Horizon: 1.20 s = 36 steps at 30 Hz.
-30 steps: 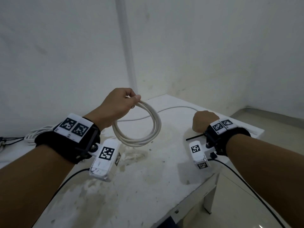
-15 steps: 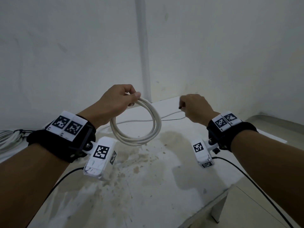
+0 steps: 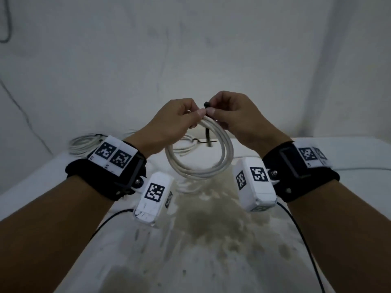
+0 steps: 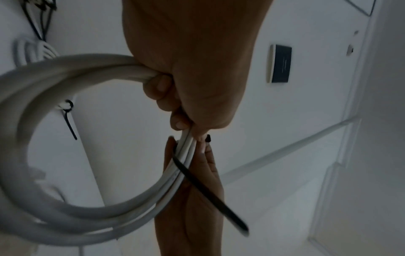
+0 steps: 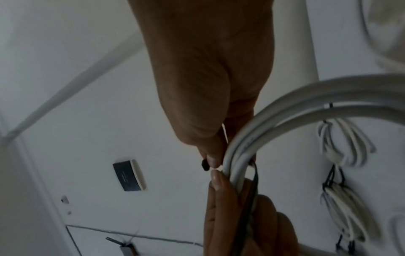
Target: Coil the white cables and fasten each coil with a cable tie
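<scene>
A white cable coil (image 3: 201, 166) hangs in the air above the table, gripped at its top by my left hand (image 3: 194, 115). In the left wrist view its fingers (image 4: 162, 90) curl round the bundled strands (image 4: 65, 216). My right hand (image 3: 211, 107) meets it thumb to thumb and pinches the head of a black cable tie (image 3: 206, 104). The tie's strap (image 3: 207, 136) hangs down behind the strands through the loop. In the right wrist view the tie head (image 5: 205, 166) sits at my thumb tip, beside the coil (image 5: 306, 97).
The stained white table (image 3: 211, 240) lies below the hands. Tied white coils (image 3: 84, 142) rest at its back left, and another tied coil (image 3: 188, 145) lies just behind the held one. A white wall stands close behind. Sensor cords trail from both wrists.
My right hand lifted off the table with the black tie and came left to the coil's top, where both hands now meet. The left hand kept hold of the coil.
</scene>
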Tool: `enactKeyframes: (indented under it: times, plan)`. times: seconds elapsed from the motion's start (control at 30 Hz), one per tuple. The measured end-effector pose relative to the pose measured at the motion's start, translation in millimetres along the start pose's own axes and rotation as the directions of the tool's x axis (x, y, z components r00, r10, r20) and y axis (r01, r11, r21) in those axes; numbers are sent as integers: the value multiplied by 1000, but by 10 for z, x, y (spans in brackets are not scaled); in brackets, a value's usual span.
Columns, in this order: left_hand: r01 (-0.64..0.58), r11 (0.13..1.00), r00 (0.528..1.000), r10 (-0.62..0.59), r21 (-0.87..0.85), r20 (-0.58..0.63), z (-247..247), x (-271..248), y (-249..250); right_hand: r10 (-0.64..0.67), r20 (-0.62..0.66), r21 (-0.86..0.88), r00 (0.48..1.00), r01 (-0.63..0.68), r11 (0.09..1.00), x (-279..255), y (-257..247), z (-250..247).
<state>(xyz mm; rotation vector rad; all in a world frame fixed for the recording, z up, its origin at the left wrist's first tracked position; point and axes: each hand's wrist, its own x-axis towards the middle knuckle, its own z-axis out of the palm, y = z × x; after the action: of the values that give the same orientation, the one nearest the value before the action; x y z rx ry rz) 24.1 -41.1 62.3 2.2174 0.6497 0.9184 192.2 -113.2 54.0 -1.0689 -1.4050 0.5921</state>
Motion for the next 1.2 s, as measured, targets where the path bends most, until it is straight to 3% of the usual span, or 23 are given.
enactKeyframes:
  times: [0.17,0.37,0.5,0.57,1.2]
  plan:
    - [19,990,991,0,138,-135,-75,98,-298,62,-27,60,998,-60,996,272,266,257]
    - [-26,999,987,31,32,-155,202,375,-306,-79,-237,-236,968,21,971,309,265,94]
    - [-94,995,983,97,26,-159,327,465,-238,57,-262,-15,963,-63,998,282,227,-71]
    - [-89,996,980,92,28,-176,348,449,-229,69,-242,-7,968,-73,997,263,227,-80]
    - [-7,996,996,-1,-88,-92,82,337,-128,-210,-329,-237,921,135,962,295,128,75]
